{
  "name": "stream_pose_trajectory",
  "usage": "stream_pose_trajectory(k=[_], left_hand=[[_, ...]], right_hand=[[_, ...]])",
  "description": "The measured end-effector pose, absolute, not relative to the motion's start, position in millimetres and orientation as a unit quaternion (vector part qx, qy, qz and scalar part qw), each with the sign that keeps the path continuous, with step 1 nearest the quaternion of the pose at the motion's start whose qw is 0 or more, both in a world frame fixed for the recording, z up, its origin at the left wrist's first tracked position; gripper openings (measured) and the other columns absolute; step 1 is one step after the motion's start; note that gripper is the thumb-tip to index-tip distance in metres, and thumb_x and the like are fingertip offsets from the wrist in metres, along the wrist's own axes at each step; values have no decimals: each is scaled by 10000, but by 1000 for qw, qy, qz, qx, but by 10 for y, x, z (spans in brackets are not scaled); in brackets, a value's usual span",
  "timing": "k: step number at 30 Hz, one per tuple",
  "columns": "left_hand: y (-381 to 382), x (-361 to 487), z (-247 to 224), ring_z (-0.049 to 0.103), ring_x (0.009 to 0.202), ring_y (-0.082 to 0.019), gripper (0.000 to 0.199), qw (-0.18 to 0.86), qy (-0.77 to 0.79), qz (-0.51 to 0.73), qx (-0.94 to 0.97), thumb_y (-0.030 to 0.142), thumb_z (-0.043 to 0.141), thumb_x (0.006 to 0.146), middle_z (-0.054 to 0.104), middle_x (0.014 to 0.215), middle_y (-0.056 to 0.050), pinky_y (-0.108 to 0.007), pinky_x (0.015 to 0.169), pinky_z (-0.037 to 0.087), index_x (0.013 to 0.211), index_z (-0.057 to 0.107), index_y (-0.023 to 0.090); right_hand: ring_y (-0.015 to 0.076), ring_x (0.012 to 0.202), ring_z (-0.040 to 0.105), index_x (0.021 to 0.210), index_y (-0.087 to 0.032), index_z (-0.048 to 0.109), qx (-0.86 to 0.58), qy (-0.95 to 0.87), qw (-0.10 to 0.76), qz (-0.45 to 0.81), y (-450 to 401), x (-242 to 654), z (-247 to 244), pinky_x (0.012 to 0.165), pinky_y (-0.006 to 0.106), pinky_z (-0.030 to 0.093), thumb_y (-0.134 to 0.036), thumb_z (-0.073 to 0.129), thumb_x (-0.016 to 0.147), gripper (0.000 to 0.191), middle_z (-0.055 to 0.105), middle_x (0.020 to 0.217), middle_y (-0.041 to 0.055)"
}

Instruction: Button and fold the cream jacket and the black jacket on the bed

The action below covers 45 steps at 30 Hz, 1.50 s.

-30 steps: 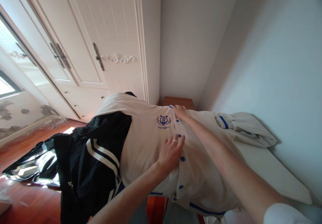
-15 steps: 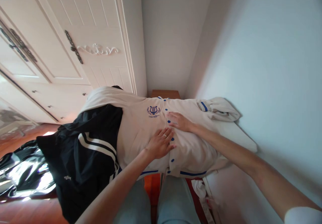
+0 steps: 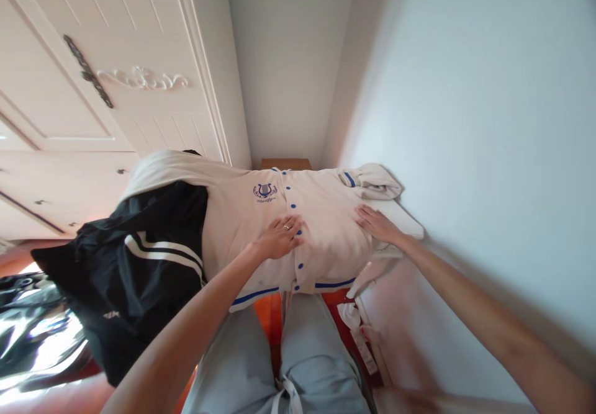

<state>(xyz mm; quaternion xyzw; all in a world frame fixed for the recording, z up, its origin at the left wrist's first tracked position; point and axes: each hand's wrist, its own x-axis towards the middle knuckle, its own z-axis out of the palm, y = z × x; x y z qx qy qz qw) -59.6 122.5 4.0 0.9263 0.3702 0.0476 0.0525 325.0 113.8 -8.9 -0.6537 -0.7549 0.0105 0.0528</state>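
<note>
A cream jacket (image 3: 326, 215) with blue snap buttons, blue-striped trim and a blue lyre emblem lies spread out in front of me, front side up. My left hand (image 3: 282, 235) rests flat on its front beside the button row, fingers stretched out, a ring on one finger. Near the jacket's right side edge lies my right hand (image 3: 378, 223), palm down with fingers extended. The right sleeve (image 3: 375, 181) is folded in a bunch at the upper right. The other sleeve (image 3: 167, 169) stretches left over a black garment (image 3: 153, 277) with white stripes.
A pale wardrobe (image 3: 125, 48) with a dark metal handle (image 3: 88, 72) stands at the left. A light wall (image 3: 465, 122) borders the right side. Shiny black plastic (image 3: 41, 327) lies at lower left. Under the jacket a white board-like surface (image 3: 410, 218) shows at the right.
My right hand has slid right across the jacket, from the button row to the side edge. The left hand stays by the buttons. The view has shifted right.
</note>
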Motion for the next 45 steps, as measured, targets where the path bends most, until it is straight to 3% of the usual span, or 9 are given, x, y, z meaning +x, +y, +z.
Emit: stream_pose_trajectory(k=[5, 10, 16, 24, 28, 31, 35, 39, 45], left_hand=[[1151, -591, 15, 232, 1500, -250, 594, 18, 375, 98, 922, 519, 249, 1026, 308, 1607, -120, -445, 1193, 197, 1526, 341, 211], [1147, -596, -23, 246, 1495, -248, 603, -3, 377, 95, 921, 508, 222, 1031, 321, 1599, -132, -457, 1188, 207, 1527, 337, 186], [1160, -597, 8, 247, 1495, -251, 616, 2, 385, 76, 920, 516, 207, 1027, 299, 1609, -120, -449, 1190, 192, 1531, 344, 189], [1137, -572, 5, 263, 1489, -238, 573, 27, 392, 97, 914, 507, 250, 1022, 319, 1605, -90, -451, 1196, 189, 1512, 374, 236], [1078, -634, 165, 333, 1458, -206, 559, 47, 396, 162, 903, 459, 230, 1036, 451, 1528, -119, -387, 1184, 264, 1440, 460, 149], [1070, -842, 397, 377, 1432, -196, 460, 10, 420, 209, 883, 318, 291, 1023, 505, 1483, -119, -361, 1174, 302, 1391, 505, 146], [1102, -1349, 581, 369, 1436, -236, 406, -66, 465, 143, 871, 222, 361, 977, 502, 1473, -153, -389, 1188, 280, 1314, 563, 118], [1118, -1850, 403, 386, 1427, -264, 493, -60, 500, 35, 863, 399, 396, 995, 487, 1487, -172, -417, 1187, 277, 1381, 518, 117], [1158, -2052, 84, 384, 1432, -276, 566, -72, 524, 49, 847, 478, 360, 1004, 433, 1526, -172, -424, 1185, 278, 1451, 464, 147]], right_hand=[[266, 1463, 318, 1488, -106, 417, -609, -774, 157, -76, 748, 2473, -55, 1206, 479, 242, -425, 253, 1026, 585, 404, 1546, 170], [254, 1472, 299, 1499, -206, 420, -440, -884, 131, -83, 489, 1904, -155, 1219, 476, 211, -494, 351, 1010, 571, 405, 1558, 107], [297, 1425, 381, 1503, -145, 402, -524, -834, 123, -122, 499, 2750, -295, 1185, 495, 286, -554, 381, 980, 664, 430, 1528, 172], [297, 1437, 373, 1527, -220, 355, -643, -752, 107, -100, 260, 3337, -374, 1167, 567, 309, -464, 290, 996, 587, 424, 1535, 144], [277, 1449, 354, 1522, -158, 360, -599, -776, 179, -86, 331, 2887, -261, 1196, 519, 282, -459, 273, 1004, 606, 439, 1522, 161], [268, 1421, 400, 1510, -182, 391, -528, -813, 240, -53, 549, 2360, -28, 1191, 498, 302, -472, 289, 1007, 590, 477, 1497, 141], [270, 1398, 430, 1506, -201, 406, -436, -859, 268, 12, 955, 1420, 327, 1172, 497, 333, -486, 318, 1005, 583, 501, 1481, 128], [257, 1431, 378, 1487, -147, 430, -366, -905, 216, 28, 1294, 577, 360, 1187, 456, 308, -500, 344, 1006, 602, 458, 1513, 150], [290, 1472, 306, 1508, -154, 402, -401, -912, 63, 56, 1542, 520, 10, 1200, 497, 242, -594, 242, 1003, 689, 341, 1578, 160]])
